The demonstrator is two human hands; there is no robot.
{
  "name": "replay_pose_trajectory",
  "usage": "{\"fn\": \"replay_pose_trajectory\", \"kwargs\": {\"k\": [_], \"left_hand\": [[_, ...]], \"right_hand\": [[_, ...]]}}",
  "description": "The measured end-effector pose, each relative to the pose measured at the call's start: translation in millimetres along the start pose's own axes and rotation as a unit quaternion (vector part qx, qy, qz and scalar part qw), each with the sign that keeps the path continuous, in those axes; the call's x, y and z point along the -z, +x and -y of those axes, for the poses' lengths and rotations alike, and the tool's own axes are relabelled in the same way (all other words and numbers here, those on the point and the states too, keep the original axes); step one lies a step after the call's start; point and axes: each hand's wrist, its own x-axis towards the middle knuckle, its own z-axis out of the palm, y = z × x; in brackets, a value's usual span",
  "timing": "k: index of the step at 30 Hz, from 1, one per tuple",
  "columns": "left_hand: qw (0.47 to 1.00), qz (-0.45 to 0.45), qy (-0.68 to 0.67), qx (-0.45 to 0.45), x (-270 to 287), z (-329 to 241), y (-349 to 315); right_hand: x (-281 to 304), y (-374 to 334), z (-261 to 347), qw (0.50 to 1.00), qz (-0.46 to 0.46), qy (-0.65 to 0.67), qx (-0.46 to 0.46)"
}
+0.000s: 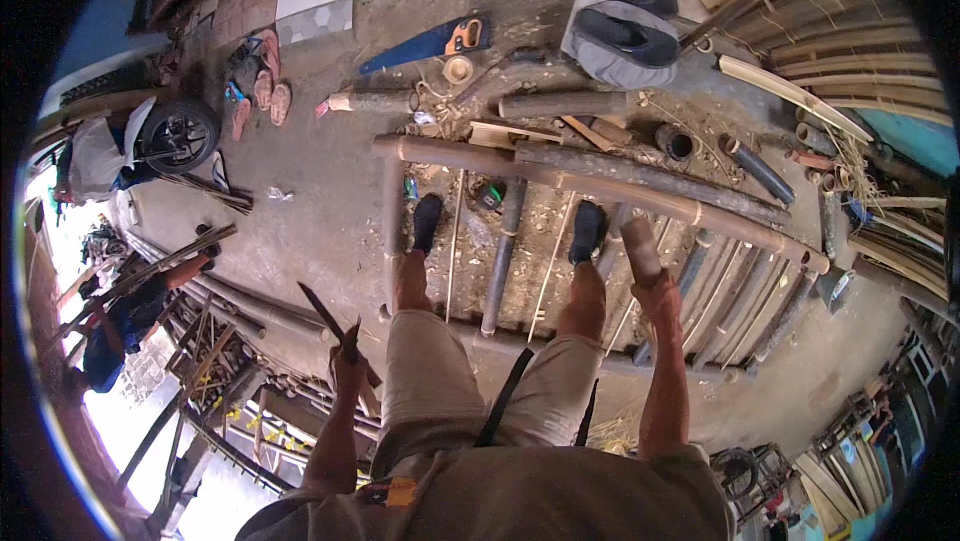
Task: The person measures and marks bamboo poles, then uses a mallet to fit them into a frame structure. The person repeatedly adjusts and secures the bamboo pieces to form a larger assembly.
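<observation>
My left hand (348,369), beside my left thigh, is closed around a dark, narrow blade-like tool (322,309) that points up and to the left. To the right of my right knee, my right hand (657,296) grips a short, thick brown wooden block (640,246), which looks like a mallet; its handle is hidden by the fingers. Beneath me lies a ladder-like bamboo frame (690,209), with long poles front and back and several crosspieces between them. My feet, in dark footwear, stand inside it between the crosspieces. Both hands are apart from the frame.
Beyond the frame lie a blue handsaw (420,48) with an orange handle, loose bamboo lengths (560,104), and grey sandals (625,38). A motorbike wheel (180,137) and another person (130,316) are at the left. Bamboo strips (905,251) are stacked at the right.
</observation>
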Motion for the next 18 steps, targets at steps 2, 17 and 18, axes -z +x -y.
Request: {"fn": "replay_pose_trajectory", "kwargs": {"k": [2, 17, 18], "left_hand": [[0.998, 0.028, -0.024, -0.041, 7.0, 2.7, 62.4], [0.995, -0.002, -0.029, -0.096, 46.4, -3.8, 358.1], [0.995, 0.005, -0.022, -0.102, 33.5, 2.2, 371.3]], "right_hand": [[-17.9, -40.8, 9.0, 0.997, -0.023, 0.012, -0.067], [-233.0, -53.1, 89.5, 0.992, -0.053, 0.033, -0.105], [-240.7, -40.3, 95.0, 0.995, -0.062, 0.008, -0.072]]}}
